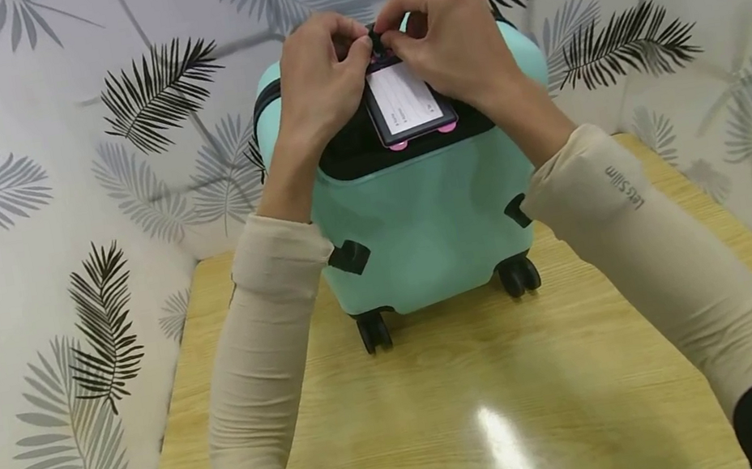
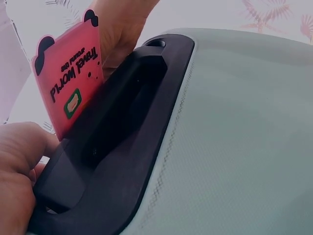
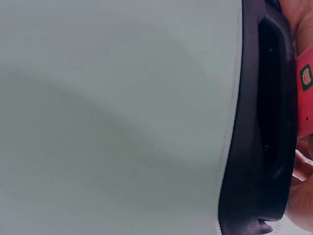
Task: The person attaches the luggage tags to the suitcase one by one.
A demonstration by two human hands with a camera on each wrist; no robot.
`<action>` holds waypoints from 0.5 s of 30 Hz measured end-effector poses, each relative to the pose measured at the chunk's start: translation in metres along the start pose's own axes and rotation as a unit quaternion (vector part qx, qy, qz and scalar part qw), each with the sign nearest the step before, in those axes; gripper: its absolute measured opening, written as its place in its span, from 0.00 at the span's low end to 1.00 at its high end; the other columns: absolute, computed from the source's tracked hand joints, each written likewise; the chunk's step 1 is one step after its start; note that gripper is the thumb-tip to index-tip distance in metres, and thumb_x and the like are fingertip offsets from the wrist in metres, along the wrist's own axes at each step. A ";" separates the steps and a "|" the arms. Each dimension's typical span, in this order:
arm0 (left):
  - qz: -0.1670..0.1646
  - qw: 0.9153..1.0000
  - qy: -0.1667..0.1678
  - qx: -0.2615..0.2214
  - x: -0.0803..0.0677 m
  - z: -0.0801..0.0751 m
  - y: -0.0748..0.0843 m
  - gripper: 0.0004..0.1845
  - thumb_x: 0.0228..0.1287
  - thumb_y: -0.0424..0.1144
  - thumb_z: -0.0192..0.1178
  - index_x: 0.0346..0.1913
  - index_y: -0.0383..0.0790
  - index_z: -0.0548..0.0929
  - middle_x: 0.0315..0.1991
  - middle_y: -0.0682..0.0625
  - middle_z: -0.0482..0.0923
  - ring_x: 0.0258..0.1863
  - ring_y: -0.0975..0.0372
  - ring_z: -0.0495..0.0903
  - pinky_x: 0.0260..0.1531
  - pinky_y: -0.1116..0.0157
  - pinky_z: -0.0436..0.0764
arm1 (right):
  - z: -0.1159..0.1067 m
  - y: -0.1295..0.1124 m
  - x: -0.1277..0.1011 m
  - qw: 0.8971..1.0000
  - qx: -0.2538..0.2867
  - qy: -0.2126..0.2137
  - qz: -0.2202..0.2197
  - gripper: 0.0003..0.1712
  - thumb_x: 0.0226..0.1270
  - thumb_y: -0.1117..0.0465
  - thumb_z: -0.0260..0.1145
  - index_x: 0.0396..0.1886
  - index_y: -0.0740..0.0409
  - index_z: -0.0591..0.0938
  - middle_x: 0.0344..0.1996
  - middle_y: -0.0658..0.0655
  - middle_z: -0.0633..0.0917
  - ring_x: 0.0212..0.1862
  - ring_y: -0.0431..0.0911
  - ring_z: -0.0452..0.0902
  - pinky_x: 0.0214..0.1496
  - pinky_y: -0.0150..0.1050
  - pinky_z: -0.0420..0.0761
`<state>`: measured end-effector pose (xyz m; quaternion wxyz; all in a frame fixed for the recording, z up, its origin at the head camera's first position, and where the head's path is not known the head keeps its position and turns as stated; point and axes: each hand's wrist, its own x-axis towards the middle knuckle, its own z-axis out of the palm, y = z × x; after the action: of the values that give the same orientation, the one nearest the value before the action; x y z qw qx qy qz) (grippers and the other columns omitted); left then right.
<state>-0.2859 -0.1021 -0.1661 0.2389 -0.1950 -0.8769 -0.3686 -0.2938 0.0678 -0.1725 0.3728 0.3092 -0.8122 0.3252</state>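
A mint-green suitcase (image 1: 425, 218) stands upright on its black wheels. Over its top, a luggage tag (image 1: 403, 99) lies with its white card side showing, pink bits poking out at its lower edge. My left hand (image 1: 322, 79) and right hand (image 1: 451, 38) meet above it, fingertips pinching the tag's short black strap (image 1: 379, 44). Fingers hide most of that strap and how it is fastened. In the left wrist view, the tag's pink face (image 2: 73, 81) reads "Travel around the World", beside the suitcase's black handle (image 2: 117, 127). Part of that pink face also appears in the right wrist view.
A wood-grain table (image 1: 406, 426) bears the suitcase. Leaf-patterned cloth (image 1: 41, 263) covers the wall behind and both sides. Two black corner pieces (image 1: 350, 257) sit on the suitcase front. Beige sleeves (image 1: 272, 325) cover the forearms.
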 end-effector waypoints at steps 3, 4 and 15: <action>0.008 1.000 -0.003 -0.002 0.000 0.000 0.000 0.11 0.78 0.35 0.56 0.51 0.33 0.85 0.43 0.45 0.83 0.34 0.64 0.75 0.38 0.71 0.70 | -0.001 0.000 0.000 1.000 -0.005 -0.005 0.003 0.07 0.72 0.69 0.66 0.43 0.69 0.88 0.41 0.64 0.88 0.37 0.48 0.82 0.42 0.28 0.73; 0.010 1.000 -0.004 -0.003 0.000 0.000 0.000 0.11 0.78 0.35 0.56 0.51 0.33 0.85 0.43 0.45 0.83 0.35 0.64 0.75 0.38 0.71 0.70 | -0.002 0.000 0.000 1.000 -0.004 -0.008 0.009 0.08 0.73 0.68 0.67 0.45 0.68 0.88 0.43 0.63 0.88 0.38 0.49 0.82 0.42 0.28 0.74; 0.021 1.000 -0.001 -0.006 -0.003 -0.001 0.000 0.09 0.78 0.34 0.56 0.49 0.33 0.84 0.42 0.47 0.80 0.35 0.64 0.73 0.39 0.71 0.69 | -0.008 0.001 0.006 0.993 0.045 -0.052 0.093 0.09 0.71 0.64 0.70 0.44 0.62 0.92 0.40 0.59 0.91 0.32 0.34 0.78 0.38 0.27 0.73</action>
<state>-0.2836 -0.1032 -0.1673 0.2445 -0.2149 -0.8706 -0.3688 -0.2945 0.0732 -0.1636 0.2845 0.2651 -0.8402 0.3780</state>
